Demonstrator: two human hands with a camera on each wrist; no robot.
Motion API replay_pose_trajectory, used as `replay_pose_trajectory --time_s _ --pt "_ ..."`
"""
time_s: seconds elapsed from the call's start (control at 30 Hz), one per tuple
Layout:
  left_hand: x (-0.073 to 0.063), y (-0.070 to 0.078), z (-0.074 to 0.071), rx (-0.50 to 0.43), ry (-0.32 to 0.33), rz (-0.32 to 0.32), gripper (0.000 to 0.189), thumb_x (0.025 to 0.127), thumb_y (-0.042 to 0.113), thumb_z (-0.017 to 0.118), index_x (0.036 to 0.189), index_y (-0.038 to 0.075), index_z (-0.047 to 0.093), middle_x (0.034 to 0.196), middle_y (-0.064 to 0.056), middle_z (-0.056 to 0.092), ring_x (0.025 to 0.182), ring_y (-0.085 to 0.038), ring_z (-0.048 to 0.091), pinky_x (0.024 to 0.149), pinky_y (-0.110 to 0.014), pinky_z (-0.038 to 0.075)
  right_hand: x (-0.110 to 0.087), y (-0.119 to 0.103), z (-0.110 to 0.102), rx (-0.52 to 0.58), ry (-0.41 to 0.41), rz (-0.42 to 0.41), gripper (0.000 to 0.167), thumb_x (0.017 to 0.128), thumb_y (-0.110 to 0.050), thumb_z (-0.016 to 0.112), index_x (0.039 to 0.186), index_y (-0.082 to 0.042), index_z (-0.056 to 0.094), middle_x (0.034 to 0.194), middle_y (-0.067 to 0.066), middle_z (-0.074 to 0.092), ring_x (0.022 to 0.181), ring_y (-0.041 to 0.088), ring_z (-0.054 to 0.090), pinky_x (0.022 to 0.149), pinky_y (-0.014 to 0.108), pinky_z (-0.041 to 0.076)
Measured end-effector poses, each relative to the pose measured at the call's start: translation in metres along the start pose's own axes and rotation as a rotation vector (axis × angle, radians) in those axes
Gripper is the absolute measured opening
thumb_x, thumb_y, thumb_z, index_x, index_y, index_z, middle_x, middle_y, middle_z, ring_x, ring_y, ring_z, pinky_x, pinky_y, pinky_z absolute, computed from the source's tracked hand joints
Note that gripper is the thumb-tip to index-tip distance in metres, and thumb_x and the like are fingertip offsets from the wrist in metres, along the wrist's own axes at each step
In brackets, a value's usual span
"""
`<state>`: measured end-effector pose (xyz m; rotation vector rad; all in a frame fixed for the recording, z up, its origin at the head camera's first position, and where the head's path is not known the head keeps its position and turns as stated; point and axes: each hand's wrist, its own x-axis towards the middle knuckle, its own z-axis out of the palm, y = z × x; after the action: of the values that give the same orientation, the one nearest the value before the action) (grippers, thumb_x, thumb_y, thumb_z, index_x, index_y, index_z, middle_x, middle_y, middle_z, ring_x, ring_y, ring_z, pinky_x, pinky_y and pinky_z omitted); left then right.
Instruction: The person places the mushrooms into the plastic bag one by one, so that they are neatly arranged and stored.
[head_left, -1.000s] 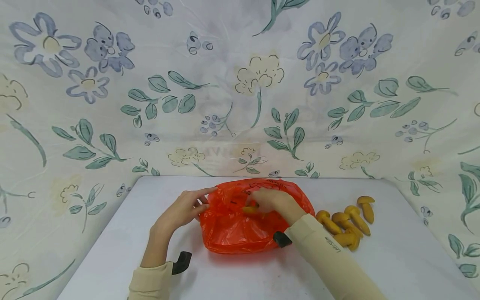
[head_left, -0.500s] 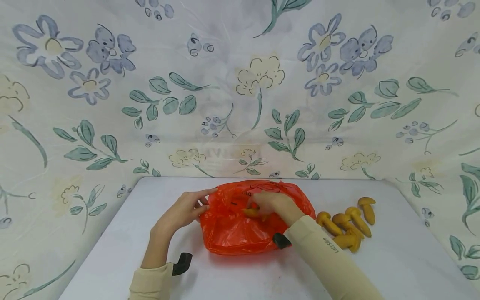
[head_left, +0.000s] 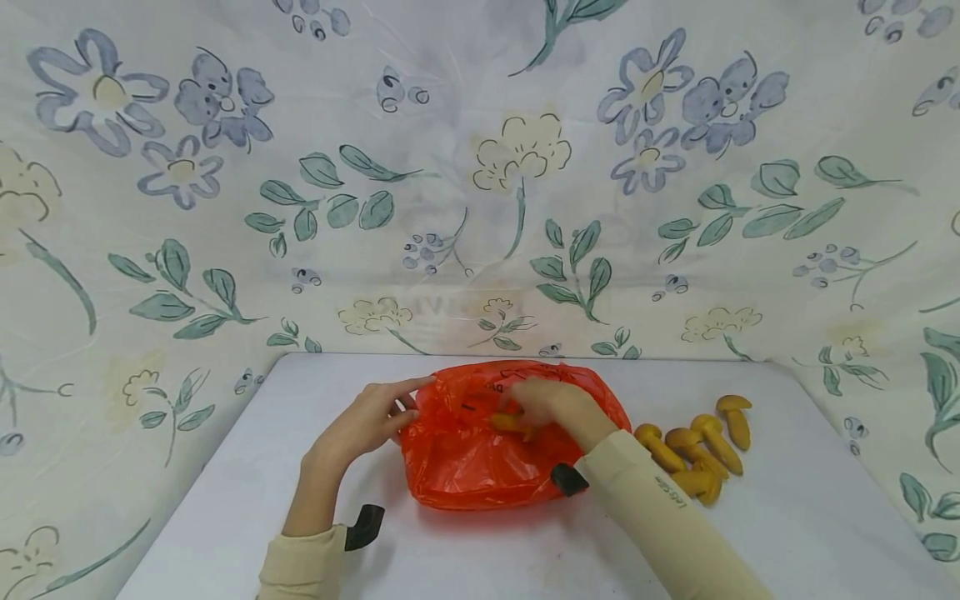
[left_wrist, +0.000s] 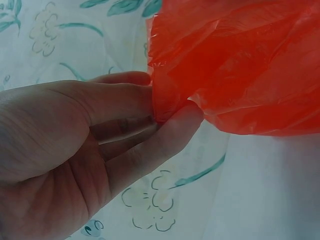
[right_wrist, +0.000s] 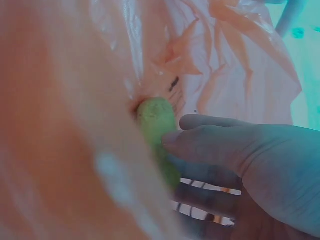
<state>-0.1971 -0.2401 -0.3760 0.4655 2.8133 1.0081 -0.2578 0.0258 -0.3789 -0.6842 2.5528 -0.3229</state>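
A red plastic bag lies on the white table with its mouth spread. My left hand pinches the bag's left edge; in the left wrist view the thumb and fingers of this left hand close on the red film. Inside the bag's mouth, my right hand holds a yellow-brown mushroom. From the right wrist, the mushroom looks greenish, with the thumb against its side and the fingers behind it. Bag film hides part of the mushroom and some fingertips.
Several yellow-brown mushrooms lie in a loose group on the table to the right of the bag, beside my right sleeve. A floral cloth hangs behind the table and at its sides.
My right hand has shifted slightly to the right inside the bag, and the mushroom has moved with it. The left hand keeps its pinch on the bag's edge.
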Motion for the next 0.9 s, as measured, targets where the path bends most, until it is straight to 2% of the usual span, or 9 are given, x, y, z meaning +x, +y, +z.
replay_pose_trajectory --time_s 0.23,0.37,0.47,0.57,0.63,0.7,0.9 --pt "0.0 0.0 0.0 0.0 -0.001 -0.004 0.053 0.092 0.002 0.063 0.143 0.016 0.052 0.099 -0.01 0.066 0.075 -0.014 0.063 0.065 -0.03 0.061 -0.006 0.001 -0.006 -0.059 0.034 -0.03 0.031 0.091 -0.019 0.069 0.122 -0.022 0.067 0.102 -0.004 0.067 0.089 0.014 0.058 0.09 0.033 0.055" --pt "0.0 0.0 0.0 -0.002 -0.002 0.001 0.053 0.092 0.001 0.063 0.143 0.016 0.052 0.099 -0.01 0.067 0.075 -0.014 0.063 0.066 -0.031 0.061 -0.009 0.0 -0.011 -0.067 0.039 -0.049 0.032 0.092 -0.032 0.068 0.122 -0.022 0.067 0.097 -0.001 0.068 0.084 0.014 0.059 0.084 0.031 0.055" --pt "0.0 0.0 0.0 -0.007 -0.003 0.005 0.053 0.092 0.001 0.063 0.142 0.015 0.052 0.098 -0.011 0.067 0.074 -0.014 0.063 0.065 -0.031 0.061 -0.013 -0.001 -0.015 -0.061 0.039 -0.053 0.042 0.092 -0.036 0.066 0.131 -0.025 0.062 0.108 0.0 0.068 0.09 0.014 0.059 0.088 0.033 0.055" --pt "0.0 0.0 0.0 -0.012 -0.007 0.005 0.053 0.092 0.0 0.062 0.143 0.015 0.052 0.098 -0.011 0.066 0.074 -0.014 0.063 0.065 -0.032 0.061 -0.018 -0.002 -0.017 -0.066 0.041 -0.053 0.049 0.093 -0.028 0.067 0.141 -0.028 0.055 0.127 0.0 0.065 0.101 0.014 0.059 0.097 0.038 0.054" --pt "0.0 0.0 0.0 -0.012 -0.012 0.003 0.053 0.092 0.0 0.062 0.143 0.015 0.052 0.099 -0.011 0.066 0.074 -0.014 0.063 0.065 -0.031 0.061 -0.021 -0.001 -0.018 -0.073 0.045 -0.06 0.052 0.093 -0.021 0.067 0.142 -0.028 0.053 0.133 0.0 0.062 0.106 0.014 0.059 0.1 0.039 0.053" --pt "0.0 0.0 0.001 -0.009 -0.013 0.002 0.054 0.092 0.0 0.062 0.143 0.015 0.052 0.099 -0.011 0.067 0.073 -0.014 0.063 0.064 -0.029 0.061 -0.024 0.0 -0.02 -0.066 0.05 -0.077 0.051 0.093 -0.021 0.067 0.142 -0.028 0.053 0.134 0.0 0.062 0.108 0.015 0.059 0.1 0.039 0.053" --pt "0.001 0.0 0.0 -0.007 -0.012 -0.003 0.054 0.093 0.0 0.062 0.143 0.015 0.051 0.098 -0.011 0.066 0.072 -0.014 0.064 0.064 -0.026 0.06 -0.037 0.005 -0.026 0.022 0.099 -0.112 0.046 0.093 -0.02 0.067 0.138 -0.025 0.058 0.114 0.0 0.066 0.098 0.017 0.059 0.088 0.034 0.055"
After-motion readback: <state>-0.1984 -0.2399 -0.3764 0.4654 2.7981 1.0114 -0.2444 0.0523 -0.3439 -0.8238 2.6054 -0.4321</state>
